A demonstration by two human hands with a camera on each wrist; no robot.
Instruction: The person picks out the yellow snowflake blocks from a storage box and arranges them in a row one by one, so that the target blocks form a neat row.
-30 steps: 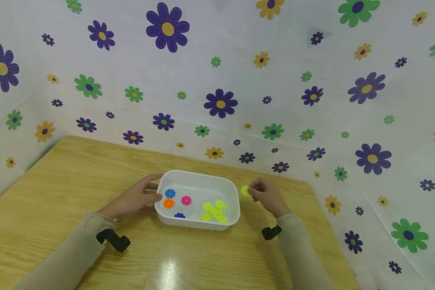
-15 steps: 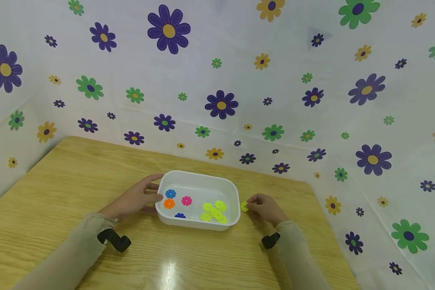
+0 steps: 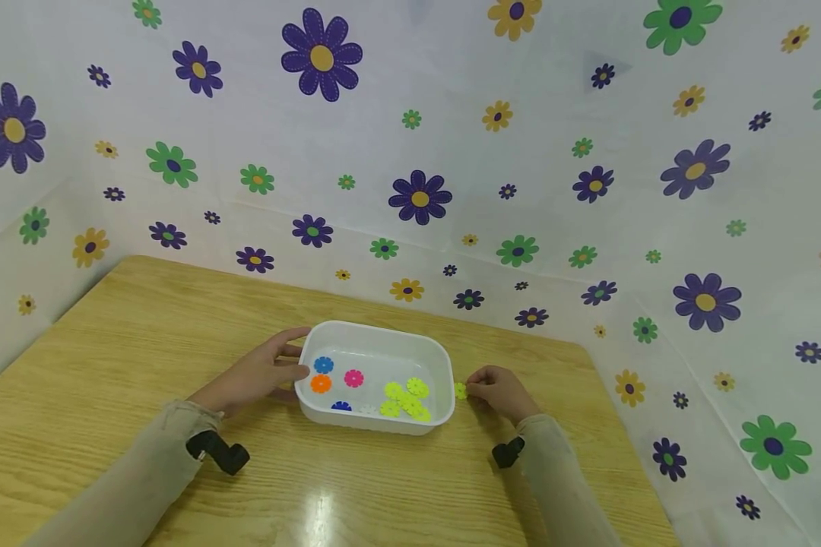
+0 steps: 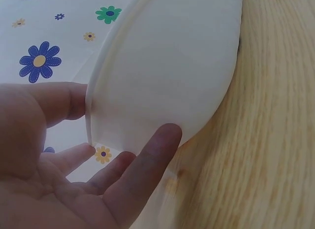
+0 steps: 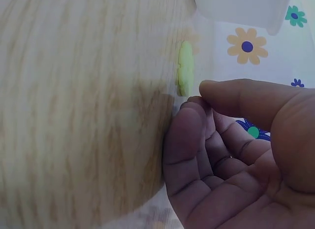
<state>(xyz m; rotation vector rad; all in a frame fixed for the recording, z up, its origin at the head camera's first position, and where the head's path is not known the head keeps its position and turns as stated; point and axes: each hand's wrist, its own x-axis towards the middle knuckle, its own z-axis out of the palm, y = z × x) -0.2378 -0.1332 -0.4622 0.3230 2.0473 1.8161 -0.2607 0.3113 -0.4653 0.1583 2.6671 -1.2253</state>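
A white plastic tub (image 3: 376, 346) stands on the wooden table. My left hand (image 3: 263, 372) grips its left end, thumb at the rim and fingers along the outer wall, as the left wrist view shows of the tub wall (image 4: 162, 66). Just outside the right end, low over the table, is a yellow-green notched building disc (image 3: 461, 390). My right hand (image 3: 502, 391) has thumb and fingertips brought together at its edge; in the right wrist view the disc (image 5: 185, 66) appears nearly edge-on. Inside the tub, several yellow-green discs (image 3: 410, 401) lie heaped at the right.
Also in the tub lie a light blue disc (image 3: 324, 365), an orange disc (image 3: 321, 384), a pink disc (image 3: 353, 377), a dark blue disc (image 3: 341, 406) and a whitish disc (image 3: 368, 409). A flower-printed sheet (image 3: 554, 137) rises behind the table (image 3: 198, 304) and at both sides.
My right hand has come toward the front with the disc and down close to the table beside the tub, then nearly stopped. The left hand and tub have stayed in place.
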